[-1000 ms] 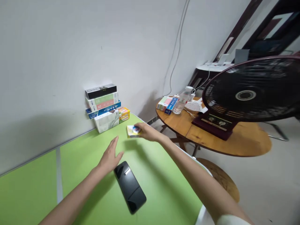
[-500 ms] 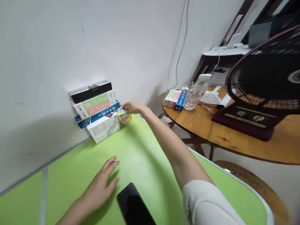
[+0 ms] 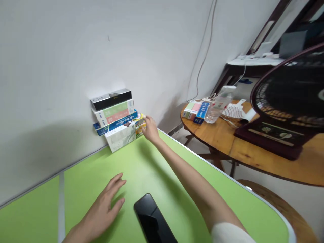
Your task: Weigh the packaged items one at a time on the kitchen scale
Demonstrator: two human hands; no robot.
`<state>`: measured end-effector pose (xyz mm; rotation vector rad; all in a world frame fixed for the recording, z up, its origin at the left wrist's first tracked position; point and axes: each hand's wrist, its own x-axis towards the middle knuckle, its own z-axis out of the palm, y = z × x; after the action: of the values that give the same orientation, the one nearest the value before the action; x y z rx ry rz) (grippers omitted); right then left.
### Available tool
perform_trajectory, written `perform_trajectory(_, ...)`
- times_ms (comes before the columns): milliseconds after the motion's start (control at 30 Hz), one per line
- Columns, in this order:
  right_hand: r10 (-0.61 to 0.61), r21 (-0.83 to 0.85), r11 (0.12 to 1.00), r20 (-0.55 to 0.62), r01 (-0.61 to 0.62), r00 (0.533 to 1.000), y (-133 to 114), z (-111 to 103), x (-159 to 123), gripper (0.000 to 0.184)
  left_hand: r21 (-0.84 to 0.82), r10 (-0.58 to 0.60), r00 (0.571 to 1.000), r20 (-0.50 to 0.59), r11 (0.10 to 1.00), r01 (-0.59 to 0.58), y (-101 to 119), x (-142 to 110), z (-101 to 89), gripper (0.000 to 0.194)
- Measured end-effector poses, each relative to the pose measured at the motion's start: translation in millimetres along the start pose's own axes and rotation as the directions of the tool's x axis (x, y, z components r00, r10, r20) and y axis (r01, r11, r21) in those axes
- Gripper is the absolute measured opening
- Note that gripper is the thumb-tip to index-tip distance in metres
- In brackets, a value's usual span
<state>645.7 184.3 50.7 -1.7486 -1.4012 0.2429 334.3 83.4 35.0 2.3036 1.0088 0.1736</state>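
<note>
My right hand (image 3: pixel 151 129) reaches to the far end of the green table (image 3: pixel 157 168). Its stretched fingers touch the right end of a small yellow box (image 3: pixel 140 117). That box lies on another yellow box (image 3: pixel 140 130) beside a stack against the wall: a black box (image 3: pixel 111 98) on top, then a green and pink box (image 3: pixel 115 113), a blue box (image 3: pixel 116 122) and a white box (image 3: pixel 121 136). My left hand (image 3: pixel 105 206) lies flat on the table, fingers spread, next to a black phone (image 3: pixel 154 222).
To the right stands a round wooden table (image 3: pixel 227 141) with several small boxes (image 3: pixel 196 109), a plastic bottle (image 3: pixel 217 104) and a large dark fan (image 3: pixel 291 98). A wooden stool (image 3: pixel 273 206) sits below it. Cables hang down the white wall.
My right hand carried the small yellow box from mid-table to the stack and set it on the other yellow box. My left hand stayed flat by the phone.
</note>
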Motion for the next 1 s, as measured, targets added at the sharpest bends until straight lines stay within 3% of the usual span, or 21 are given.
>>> perform_trajectory(100,-0.113,0.047,0.993,0.131,0.108,0.985,-40.0,1.9,-68.7,0.034,-0.063,-0.050,0.997,-0.054,0.997,0.046,-7.3,-39.1,-5.7,0.046)
perform_trajectory(200,-0.276,0.154,0.960,0.368,0.234,0.888,-88.7,10.0,-149.9,0.021,-0.170,-0.121,0.987,-0.106,0.980,0.102,-19.0,-88.7,-7.7,0.043)
perform_trajectory(233,-0.333,0.194,0.942,0.438,0.274,0.835,-105.8,14.0,-175.9,0.022,-0.212,-0.165,0.979,-0.123,0.968,0.136,-23.8,-106.3,-8.7,0.042)
perform_trajectory(367,-0.547,0.379,0.827,0.710,0.414,0.443,-171.8,37.2,-257.2,0.028,-0.331,-0.327,0.943,-0.059,0.898,0.290,-46.7,-177.0,-16.4,0.044)
perform_trajectory(433,-0.574,0.416,0.792,0.757,0.447,0.312,-201.1,51.8,-283.4,0.029,-0.337,-0.338,0.941,-0.022,0.889,0.311,-56.7,-212.6,-20.6,0.046)
perform_trajectory(500,-0.571,0.426,0.789,0.775,0.443,0.271,-228.7,66.7,-301.6,0.030,-0.348,-0.357,0.933,-0.050,0.882,0.319,-63.2,-247.7,-24.3,0.047)
perform_trajectory(567,-0.548,0.431,0.813,0.794,0.391,0.264,-255.7,82.7,-311.8,0.030,-0.387,-0.391,0.915,-0.102,0.863,0.326,-68.8,-279.0,-28.2,0.047)
perform_trajectory(633,-0.527,0.449,0.836,0.815,0.314,0.238,-282.9,103.3,-315.0,0.031,-0.438,-0.432,0.879,-0.202,0.843,0.314,-79.2,-305.0,-33.2,0.045)
perform_trajectory(700,-0.517,0.473,0.849,0.834,0.234,0.191,-310.4,130.8,-315.8,0.030,-0.476,-0.497,0.787,-0.366,0.827,0.301,-98.3,-327.8,-38.3,0.040)
perform_trajectory(800,-0.514,0.494,0.857,0.843,0.150,0.160,-351.0,184.6,-322.6,0.028,-0.514,-0.596,0.575,-0.560,0.795,0.323,-140.9,-363.1,-45.6,0.034)
perform_trajectory(900,-0.518,0.508,0.855,0.832,0.102,0.200,-389.7,249.3,-338.5,0.028,-0.556,-0.664,0.349,-0.662,0.747,0.365,-192.9,-400.3,-56.6,0.041)
perform_trajectory(1000,-0.492,0.497,0.866,0.823,0.058,0.283,-426.0,319.5,-359.8,0.039,-0.606,-0.686,0.096,-0.721,0.692,0.392,-246.6,-432.7,-75.2,0.061)
